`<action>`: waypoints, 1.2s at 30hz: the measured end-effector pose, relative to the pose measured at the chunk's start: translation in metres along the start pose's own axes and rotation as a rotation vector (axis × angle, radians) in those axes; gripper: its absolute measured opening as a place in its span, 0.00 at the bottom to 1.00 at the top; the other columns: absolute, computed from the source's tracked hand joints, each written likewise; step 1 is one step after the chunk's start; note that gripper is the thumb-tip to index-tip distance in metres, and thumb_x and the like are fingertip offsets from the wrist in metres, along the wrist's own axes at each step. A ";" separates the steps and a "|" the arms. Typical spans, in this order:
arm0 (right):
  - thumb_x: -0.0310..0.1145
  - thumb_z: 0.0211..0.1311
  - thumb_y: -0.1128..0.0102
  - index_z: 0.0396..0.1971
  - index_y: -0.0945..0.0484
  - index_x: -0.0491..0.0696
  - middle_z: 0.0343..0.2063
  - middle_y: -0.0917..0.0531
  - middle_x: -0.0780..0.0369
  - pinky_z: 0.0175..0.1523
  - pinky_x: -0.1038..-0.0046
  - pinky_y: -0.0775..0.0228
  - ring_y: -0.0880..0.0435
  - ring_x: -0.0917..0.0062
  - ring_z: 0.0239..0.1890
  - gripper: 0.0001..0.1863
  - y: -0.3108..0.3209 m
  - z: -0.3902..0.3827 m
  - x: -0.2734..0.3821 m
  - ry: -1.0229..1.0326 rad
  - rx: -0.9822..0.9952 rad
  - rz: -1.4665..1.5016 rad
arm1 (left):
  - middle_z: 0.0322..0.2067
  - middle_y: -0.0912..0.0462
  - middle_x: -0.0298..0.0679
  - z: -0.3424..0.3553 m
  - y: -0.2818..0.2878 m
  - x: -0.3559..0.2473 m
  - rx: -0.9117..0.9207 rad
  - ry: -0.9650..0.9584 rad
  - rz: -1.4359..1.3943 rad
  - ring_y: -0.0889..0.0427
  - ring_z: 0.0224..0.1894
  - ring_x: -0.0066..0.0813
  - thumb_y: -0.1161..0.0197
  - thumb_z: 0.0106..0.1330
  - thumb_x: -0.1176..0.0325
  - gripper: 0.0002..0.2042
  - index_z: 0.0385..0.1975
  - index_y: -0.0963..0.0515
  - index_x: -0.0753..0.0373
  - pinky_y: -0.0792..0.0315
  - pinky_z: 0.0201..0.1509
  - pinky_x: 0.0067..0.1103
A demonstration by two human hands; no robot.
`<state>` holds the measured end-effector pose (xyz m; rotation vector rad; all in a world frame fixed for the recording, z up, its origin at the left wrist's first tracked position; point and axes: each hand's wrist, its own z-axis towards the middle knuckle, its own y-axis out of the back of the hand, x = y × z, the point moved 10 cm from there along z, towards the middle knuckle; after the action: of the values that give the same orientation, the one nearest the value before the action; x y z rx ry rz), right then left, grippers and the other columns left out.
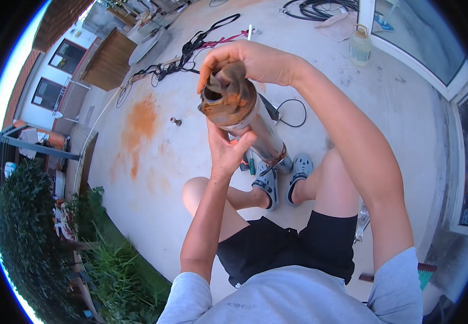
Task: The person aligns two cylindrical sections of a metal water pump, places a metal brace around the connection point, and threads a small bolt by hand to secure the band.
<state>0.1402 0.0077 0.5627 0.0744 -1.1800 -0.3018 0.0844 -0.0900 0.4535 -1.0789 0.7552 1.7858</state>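
Observation:
A long metal cylinder [267, 132] with a rust-coated, lobed head [227, 97] stands tilted in front of me; it looks like a submersible pump. A dark round hole opens in its brown head. My left hand [228, 153] is closed round the body just under the rusty collar, its thumb across the near side. Over the far side of the head curls my right hand [247, 60], fingers bent down onto the rust; its fingertips are partly hidden. The pump's lower end comes down by my clogs [300, 175], with a rusty band and cable around it.
A green-handled screwdriver [252, 165] lies near my feet, beside the pump. On the concrete are a small metal fitting [175, 121], an orange rust stain [139, 121], tangled black straps [193, 51], a coiled hose [320, 9] and a jug [360, 46] by the glass door [418, 38].

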 end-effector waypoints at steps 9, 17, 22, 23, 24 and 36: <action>0.54 0.62 0.35 0.44 0.16 0.49 0.45 0.13 0.64 0.60 0.74 0.25 0.17 0.80 0.49 0.24 0.006 0.001 -0.002 0.098 -0.057 -0.048 | 0.59 0.25 0.39 0.002 0.015 -0.017 -0.022 -0.116 -0.078 0.27 0.59 0.25 0.43 0.76 0.52 0.31 0.70 0.39 0.65 0.33 0.62 0.23; 0.45 0.68 0.42 0.50 0.18 0.53 0.49 0.14 0.64 0.57 0.75 0.20 0.16 0.80 0.52 0.17 0.016 -0.008 -0.008 0.046 -0.062 -0.088 | 0.64 0.29 0.45 0.003 0.012 -0.019 0.072 -0.063 -0.064 0.32 0.67 0.34 0.50 0.77 0.45 0.34 0.73 0.41 0.65 0.39 0.71 0.31; 0.41 0.67 0.43 0.55 0.19 0.53 0.55 0.17 0.63 0.69 0.68 0.29 0.21 0.75 0.61 0.19 0.027 -0.018 0.006 -0.033 -0.136 -0.347 | 0.66 0.31 0.45 -0.001 0.018 -0.021 0.094 -0.078 -0.126 0.34 0.69 0.37 0.53 0.74 0.38 0.38 0.73 0.41 0.63 0.40 0.71 0.32; 0.37 0.69 0.43 0.55 0.19 0.53 0.55 0.18 0.63 0.69 0.69 0.31 0.23 0.75 0.62 0.17 0.038 -0.029 0.009 -0.115 -0.217 -0.373 | 0.66 0.31 0.45 0.002 0.011 -0.021 0.128 -0.090 -0.143 0.33 0.69 0.38 0.52 0.74 0.38 0.38 0.73 0.41 0.63 0.40 0.71 0.32; 0.37 0.69 0.43 0.55 0.19 0.53 0.55 0.18 0.63 0.69 0.69 0.31 0.23 0.75 0.62 0.17 0.041 -0.031 0.010 -0.119 -0.205 -0.372 | 0.66 0.31 0.46 0.002 0.011 -0.020 0.153 -0.095 -0.143 0.33 0.69 0.38 0.51 0.74 0.38 0.38 0.73 0.41 0.62 0.40 0.72 0.33; 0.43 0.66 0.33 0.50 0.16 0.49 0.27 0.18 0.69 0.31 0.79 0.26 0.18 0.84 0.29 0.18 0.061 -0.063 0.017 -0.388 -0.522 -0.480 | 0.65 0.29 0.45 0.013 0.016 -0.005 0.191 -0.042 -0.286 0.30 0.65 0.35 0.31 0.63 0.56 0.40 0.73 0.41 0.61 0.35 0.69 0.32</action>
<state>0.2155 0.0557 0.5667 -0.1685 -1.4231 -1.0764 0.0661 -0.0880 0.4648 -0.9660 0.6926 1.4603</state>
